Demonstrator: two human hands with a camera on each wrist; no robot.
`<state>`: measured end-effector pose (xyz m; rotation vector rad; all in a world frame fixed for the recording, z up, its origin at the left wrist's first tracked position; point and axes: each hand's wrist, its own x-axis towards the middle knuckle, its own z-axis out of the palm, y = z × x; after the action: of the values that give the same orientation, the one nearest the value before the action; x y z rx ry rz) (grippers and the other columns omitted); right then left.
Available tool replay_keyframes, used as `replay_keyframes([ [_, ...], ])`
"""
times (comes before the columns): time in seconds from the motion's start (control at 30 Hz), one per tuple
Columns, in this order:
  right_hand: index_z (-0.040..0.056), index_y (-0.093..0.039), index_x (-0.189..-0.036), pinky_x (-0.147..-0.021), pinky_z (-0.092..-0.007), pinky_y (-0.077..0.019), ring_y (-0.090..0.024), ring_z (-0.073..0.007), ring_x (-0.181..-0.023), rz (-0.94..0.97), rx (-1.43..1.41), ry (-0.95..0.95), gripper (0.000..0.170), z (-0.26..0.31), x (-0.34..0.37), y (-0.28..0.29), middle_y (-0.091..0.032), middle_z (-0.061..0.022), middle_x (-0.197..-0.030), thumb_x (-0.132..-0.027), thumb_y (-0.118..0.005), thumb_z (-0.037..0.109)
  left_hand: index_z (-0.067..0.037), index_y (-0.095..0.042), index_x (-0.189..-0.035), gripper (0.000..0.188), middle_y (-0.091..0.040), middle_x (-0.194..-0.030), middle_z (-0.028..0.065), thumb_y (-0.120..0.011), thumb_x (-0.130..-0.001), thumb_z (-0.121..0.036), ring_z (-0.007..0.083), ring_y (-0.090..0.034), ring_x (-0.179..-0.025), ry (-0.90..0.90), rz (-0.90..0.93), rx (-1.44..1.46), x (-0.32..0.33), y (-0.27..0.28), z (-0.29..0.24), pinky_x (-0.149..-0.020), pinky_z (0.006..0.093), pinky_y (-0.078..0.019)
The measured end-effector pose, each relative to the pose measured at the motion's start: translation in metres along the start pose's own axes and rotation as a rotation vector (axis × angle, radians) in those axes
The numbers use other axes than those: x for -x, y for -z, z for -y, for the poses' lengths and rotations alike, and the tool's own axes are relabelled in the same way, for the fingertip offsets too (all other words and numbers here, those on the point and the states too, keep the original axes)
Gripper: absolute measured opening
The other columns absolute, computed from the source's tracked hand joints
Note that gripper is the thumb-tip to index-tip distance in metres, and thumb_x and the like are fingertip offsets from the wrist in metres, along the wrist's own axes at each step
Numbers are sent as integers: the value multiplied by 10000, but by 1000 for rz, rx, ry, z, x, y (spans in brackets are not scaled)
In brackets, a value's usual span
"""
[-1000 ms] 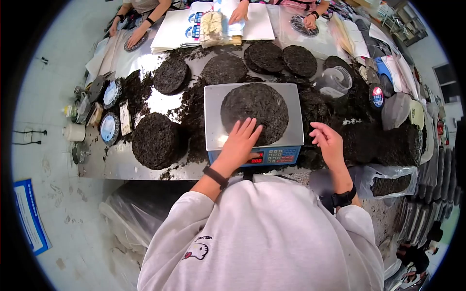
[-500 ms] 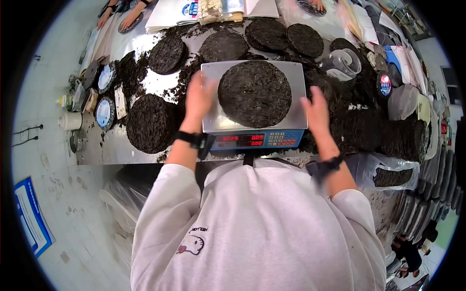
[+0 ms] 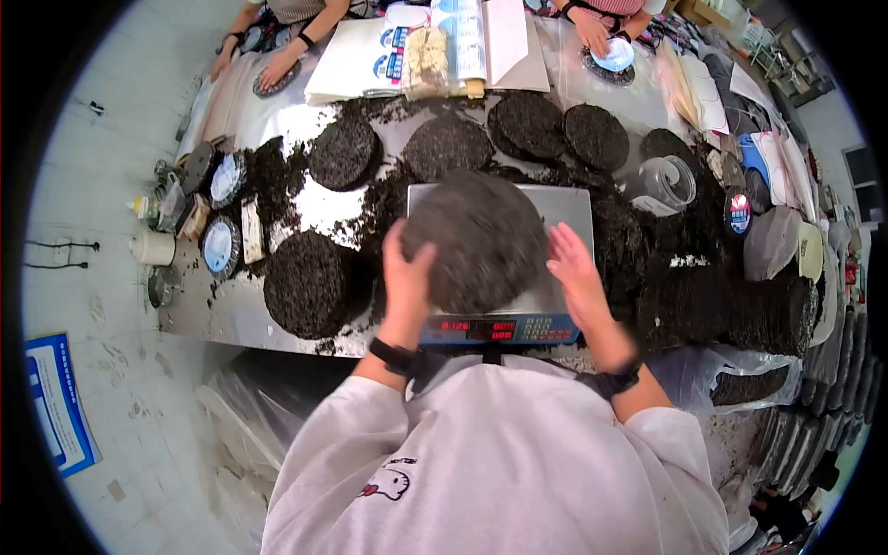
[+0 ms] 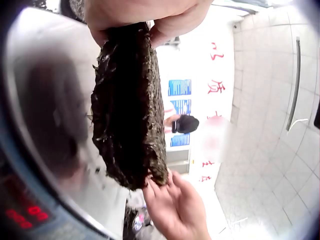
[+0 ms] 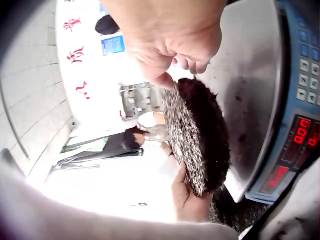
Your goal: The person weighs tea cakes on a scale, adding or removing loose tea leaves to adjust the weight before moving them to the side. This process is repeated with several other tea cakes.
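A round dried seaweed cake (image 3: 481, 245), dark and blurred in the head view, is lifted over the scale's steel plate (image 3: 569, 208) and stands tilted in both wrist views. My left hand (image 3: 405, 282) grips its left edge, thumb on one face and fingers behind. On the opposite side, my right hand (image 3: 575, 273) has mostly straight fingers, with the fingertips right at the cake's edge in the left wrist view (image 4: 175, 207). Below the plate, the blue scale (image 3: 499, 330) shows lit red digits. Its plate shows the cake's dark reflection in the right wrist view.
A thick stack of seaweed cakes (image 3: 310, 285) stands left of the scale, and a loose cake (image 3: 344, 153) lies behind it. Loose seaweed (image 3: 647, 287) covers the right side. A clear plastic jar (image 3: 661, 185) stands right. Other people's hands (image 3: 597, 37) work across the table.
The left hand lay on the cake, then swung out to its left side, and now grips its edge. The right hand came in toward the cake. The cake has risen off the plate and tilted.
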<state>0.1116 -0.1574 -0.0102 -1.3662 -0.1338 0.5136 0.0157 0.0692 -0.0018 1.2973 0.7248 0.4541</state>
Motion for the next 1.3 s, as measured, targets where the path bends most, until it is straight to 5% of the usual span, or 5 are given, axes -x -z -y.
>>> replay_keyframes([
  [0.3,4,-387,-1330,-944,-315,-425,-508,-237,-1162,-501,462,38,575,1,52,207,-446,-159,-1333,-811,-629,57,8,-444,-1275,622,-479,-1277,125,-562,-867,-446,247,-498,-1118,139,-103,-21,-197,101,-11,-902,355,-398],
  [0.57,62,-360,-1358,-1017,-404,-363,-351,-359,-1274,-783,1620,-249,792,-23,93,347,-392,-195,-1373,-713,-744,315,20,-226,-1396,674,-384,-1357,186,-588,-891,-240,246,-420,-1198,-98,-244,-488,-68,154,-8,-1002,346,-334],
  [1.0,62,-521,-1240,-938,-380,-426,-537,-314,-1090,-642,1546,-204,452,5,107,379,-573,-151,-1195,-809,-592,178,36,-287,-1378,786,-299,-1395,295,-663,-816,-366,413,-308,-1288,-66,-44,-1581,-27,230,44,-1068,436,-275],
  [1.13,46,-575,-1132,-831,-353,-480,-620,-264,-940,-1227,1025,365,303,54,129,349,-633,-125,-1068,-842,-489,30,-28,-288,-1398,818,-280,-1408,292,-703,-766,-338,416,-311,-1286,-132,67,-1721,-2,197,23,-1073,431,-272],
  [1.3,49,-522,-1150,-916,-379,-456,-575,-232,-1044,-628,-703,403,280,67,147,261,-597,-66,-1132,-874,-488,22,-85,-345,-1381,775,-328,-1412,225,-727,-737,-286,396,-346,-1270,-188,125,-1632,-8,216,21,-1029,422,-335],
])
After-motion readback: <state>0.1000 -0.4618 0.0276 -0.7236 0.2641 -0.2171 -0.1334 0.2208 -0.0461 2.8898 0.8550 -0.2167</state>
